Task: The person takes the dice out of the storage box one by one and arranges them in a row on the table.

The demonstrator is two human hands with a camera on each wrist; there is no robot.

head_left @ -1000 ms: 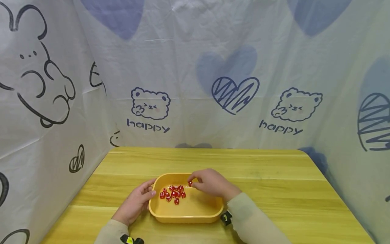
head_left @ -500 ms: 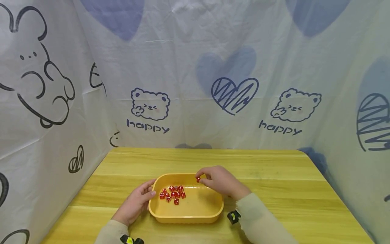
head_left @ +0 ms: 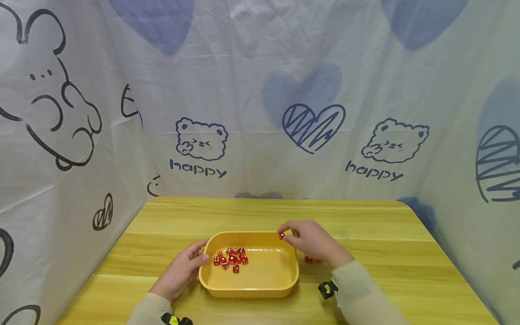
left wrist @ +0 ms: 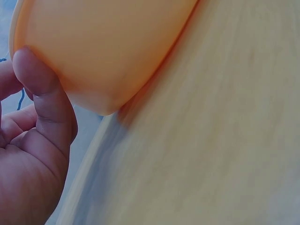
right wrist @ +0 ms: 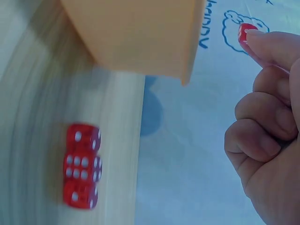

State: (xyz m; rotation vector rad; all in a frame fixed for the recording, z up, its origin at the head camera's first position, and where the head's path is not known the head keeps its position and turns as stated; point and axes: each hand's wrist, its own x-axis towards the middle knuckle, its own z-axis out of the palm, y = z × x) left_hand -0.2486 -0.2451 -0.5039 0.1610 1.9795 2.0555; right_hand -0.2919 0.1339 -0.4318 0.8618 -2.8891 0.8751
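A yellow plastic tub (head_left: pixel 268 280) stands on the table, with a cluster of red dice (head_left: pixel 232 259) in its left half. My left hand (head_left: pixel 180 271) grips the tub's left end; in the left wrist view the thumb (left wrist: pixel 35 75) presses on its outer wall. Over the tub's far right corner, my right hand (head_left: pixel 314 241) pinches one red die (head_left: pixel 281 236) between thumb and forefinger. That pinched die (right wrist: pixel 246 33) shows higher than the tub rim in the right wrist view, the other fingers curled into the palm. Three more dice (right wrist: pixel 82 166) lie in a touching row on the table.
The table (head_left: pixel 390 271) has a yellow wood-grain top. A printed white cloth (head_left: pixel 252 90) hangs behind it and along both sides. The row of dice sits right of the tub, partly hidden by my right hand in the head view.
My right hand has moved right with the pinched die, from above the tub's inside to its far right corner. Dice beside the tub have come into sight. My left hand has stayed put.
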